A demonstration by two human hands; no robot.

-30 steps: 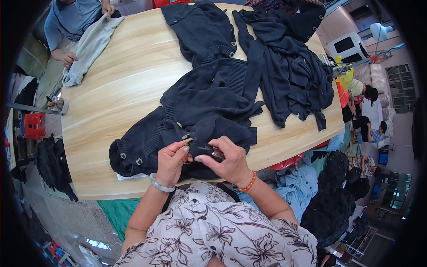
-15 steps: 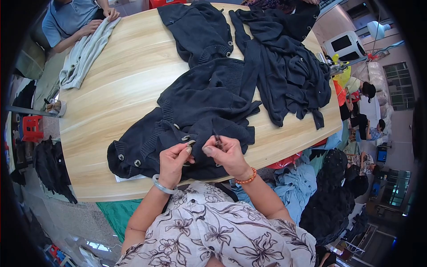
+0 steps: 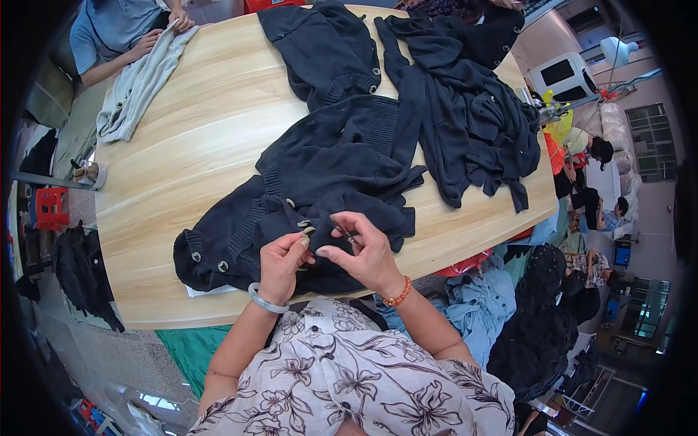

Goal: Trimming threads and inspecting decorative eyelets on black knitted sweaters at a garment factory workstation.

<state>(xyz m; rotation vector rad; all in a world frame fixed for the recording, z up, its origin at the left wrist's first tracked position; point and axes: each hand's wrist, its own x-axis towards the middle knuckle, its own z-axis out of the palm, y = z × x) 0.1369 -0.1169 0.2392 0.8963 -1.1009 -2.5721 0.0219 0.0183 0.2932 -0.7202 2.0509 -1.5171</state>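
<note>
A dark navy knitted cardigan [image 3: 327,163] lies bunched at the near edge of the table, with pale-rimmed buttons along its band. My left hand [image 3: 282,265] pinches one button [image 3: 308,231] and the knit around it between thumb and forefinger. Just to the right, my right hand [image 3: 363,254] hovers over the cloth with thumb and forefinger apart. A small dark metal tool [image 3: 349,236] sits within its curled fingers; its exact kind is partly hidden.
More navy cardigans [image 3: 472,123] cover the table's far and right parts. At the far left a person's hands [image 3: 156,40] hold a pale knitted garment [image 3: 142,91]. Light blue cloth [image 3: 476,305] and dark garments [image 3: 538,327] are heaped beyond the table's right edge. A red stool [image 3: 52,208] stands at left.
My right thumb and forefinger have spread apart, and the hand has turned slightly, showing more of the tool. My left hand keeps its pinch on the button, nearly unmoved.
</note>
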